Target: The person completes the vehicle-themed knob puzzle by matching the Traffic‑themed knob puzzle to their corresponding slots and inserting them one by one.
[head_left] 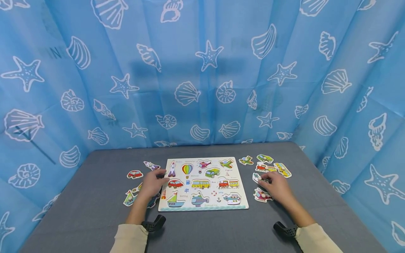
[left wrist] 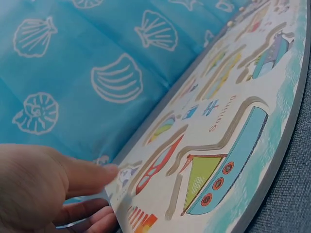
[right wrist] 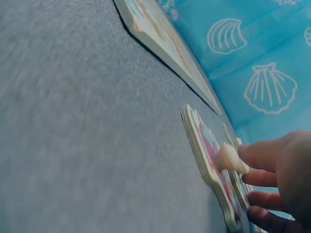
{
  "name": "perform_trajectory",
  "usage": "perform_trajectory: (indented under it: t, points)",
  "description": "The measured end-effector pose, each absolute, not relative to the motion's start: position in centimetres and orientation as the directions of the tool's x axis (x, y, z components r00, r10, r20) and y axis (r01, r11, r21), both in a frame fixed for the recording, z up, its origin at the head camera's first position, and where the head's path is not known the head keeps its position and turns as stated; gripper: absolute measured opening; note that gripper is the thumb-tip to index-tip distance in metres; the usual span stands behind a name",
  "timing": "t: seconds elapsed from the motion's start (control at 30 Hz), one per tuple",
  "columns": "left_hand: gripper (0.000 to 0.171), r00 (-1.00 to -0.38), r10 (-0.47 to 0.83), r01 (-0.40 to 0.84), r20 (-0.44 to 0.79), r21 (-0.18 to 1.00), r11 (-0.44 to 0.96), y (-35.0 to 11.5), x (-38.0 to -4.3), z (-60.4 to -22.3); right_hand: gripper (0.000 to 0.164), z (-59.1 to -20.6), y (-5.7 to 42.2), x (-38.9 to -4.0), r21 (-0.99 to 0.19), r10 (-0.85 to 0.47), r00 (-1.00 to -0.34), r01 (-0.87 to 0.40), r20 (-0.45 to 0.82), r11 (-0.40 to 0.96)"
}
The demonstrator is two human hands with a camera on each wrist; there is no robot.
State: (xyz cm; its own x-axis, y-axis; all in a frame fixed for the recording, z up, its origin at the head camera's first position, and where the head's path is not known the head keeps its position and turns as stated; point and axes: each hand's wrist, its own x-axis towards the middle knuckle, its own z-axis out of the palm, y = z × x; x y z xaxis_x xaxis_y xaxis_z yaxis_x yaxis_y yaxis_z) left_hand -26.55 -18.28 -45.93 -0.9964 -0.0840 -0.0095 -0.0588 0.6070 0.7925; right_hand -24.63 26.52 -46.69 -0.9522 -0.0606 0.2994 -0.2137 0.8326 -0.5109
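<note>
A wooden puzzle board [head_left: 204,207] with printed vehicle pictures lies flat in the head view. My left hand [head_left: 154,183] is at its left edge. In the left wrist view, the thumb [left wrist: 92,177] extends by the board's corner, with the other fingers lower along the edge. To the right of the board, my right hand [head_left: 276,186] pinches a white and teal ship puzzle piece [head_left: 256,177], mostly covered by the fingers. Closest to that hand is the helicopter puzzle piece [head_left: 260,195], whose round knob [right wrist: 227,158] overlaps the fingertips in the right wrist view.
Right of the board lie plane [head_left: 246,160], truck [head_left: 265,159], train [head_left: 265,167] and bus [head_left: 283,170] pieces. Rocket [head_left: 151,165], red car [head_left: 135,174] and sailboat [head_left: 129,198] pieces are on the left, some partly behind the left arm. A blue curtain [head_left: 190,119] hangs behind the grey table [head_left: 209,232].
</note>
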Motion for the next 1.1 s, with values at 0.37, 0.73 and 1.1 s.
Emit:
perform_trajectory:
  t: [0.37,0.73,1.1]
  points:
    - [0.049,-0.997,-0.079,-0.073,-0.027,0.735,0.674,-17.7,-26.5,-45.6,0.016,-46.4,25.7,-25.0,-0.474,0.007,-0.958,-0.135,0.287,0.870]
    - [0.049,-0.999,-0.027,-0.032,-0.019,0.727,0.686,-18.4,-26.4,-45.7,0.010,-46.0,25.7,-24.7,-0.470,-0.010,-0.961,-0.144,0.275,0.871]
    - [0.050,-0.999,-0.006,-0.041,-0.050,0.740,0.671,-18.9,-26.3,-46.0,0.010,-45.2,25.1,-24.1,-0.498,-0.040,-0.965,-0.169,0.259,0.851]
